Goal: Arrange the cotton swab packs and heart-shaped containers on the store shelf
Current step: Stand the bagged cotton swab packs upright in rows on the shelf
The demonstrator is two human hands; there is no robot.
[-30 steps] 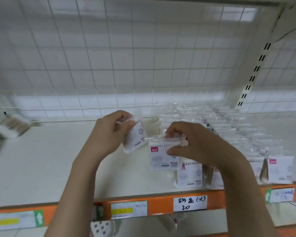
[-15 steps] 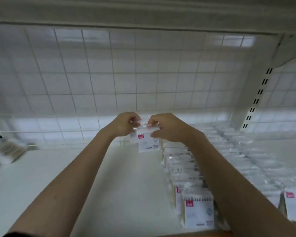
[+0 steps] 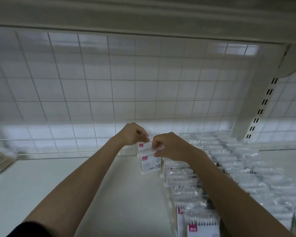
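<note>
Both arms reach deep to the rear of the shelf, hands side by side and nearly touching at the wire grid back panel.

Left hand: fingers curled, pinching the top edge of the rear cotton swab pack, which stands upright just below and between the two hands, against the grid.

Right hand: fingers curled over the top of the front cotton swab pack, which hangs or stands directly beneath it; whether its base touches the shelf I cannot tell.

Key relation: both packs face the person, wide faces across the shelf, one directly behind the other. They begin a new column immediately left of the filled rows of packs, which run from under the right forearm toward the shelf front.

Judgement: next is seating the front pack flush against the rear one, aligned with the neighbouring row. The right hand is nearer for that.

No heart-shaped containers are identifiable here.
</note>
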